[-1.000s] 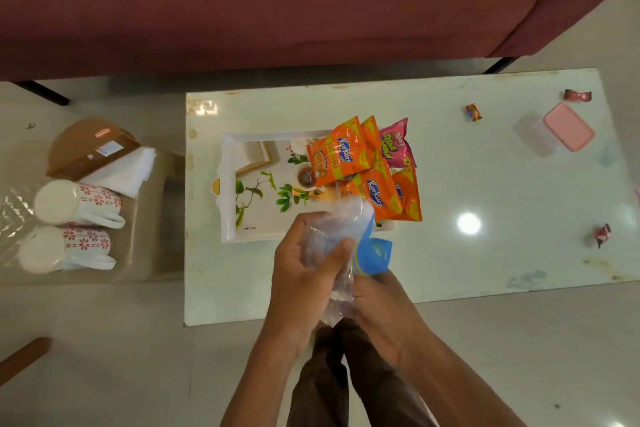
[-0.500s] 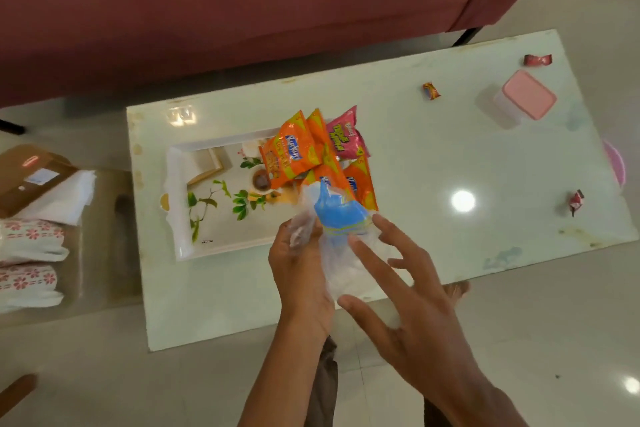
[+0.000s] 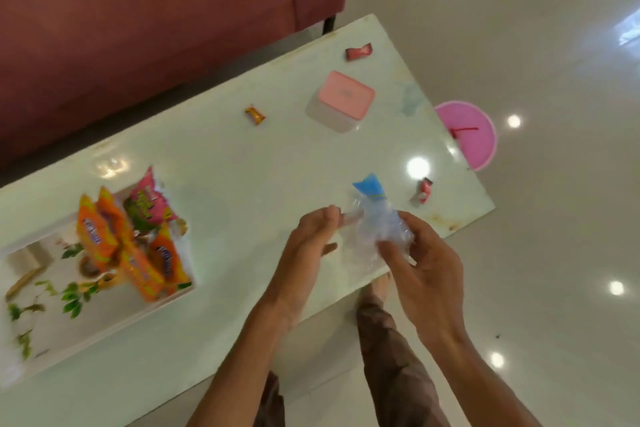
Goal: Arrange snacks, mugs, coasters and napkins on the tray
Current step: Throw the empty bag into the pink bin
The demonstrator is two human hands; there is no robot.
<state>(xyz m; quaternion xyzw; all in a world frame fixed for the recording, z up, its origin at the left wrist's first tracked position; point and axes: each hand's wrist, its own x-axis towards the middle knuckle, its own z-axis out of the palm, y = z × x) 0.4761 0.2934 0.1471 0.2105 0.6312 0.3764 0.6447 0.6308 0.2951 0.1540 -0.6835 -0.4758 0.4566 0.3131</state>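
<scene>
Right hand (image 3: pixel 420 263): grip closed on crumpled clear plastic bag (image 3: pixel 375 229), blue end pointing up and away. Left hand (image 3: pixel 311 239): grip loose, fingers (image 3: pixel 330 213) just touching bag's edge, holding nothing firmly. Both over near edge of tabletop (image 3: pixel 242 166). Tray (image 3: pixel 104 329) with snack packets (image 3: pixel 128 239) lies well off to left; left hand nearer. Loose candies (image 3: pixel 255 114) and pink-lidded box (image 3: pixel 341 100) farther back.

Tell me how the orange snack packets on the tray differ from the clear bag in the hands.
The orange snack packets are opaque and printed; the clear bag is see-through with a blue top. The packets lie piled on the tray; the bag is held above the table by the right hand, near the left hand. Both are crinkly plastic.
</scene>
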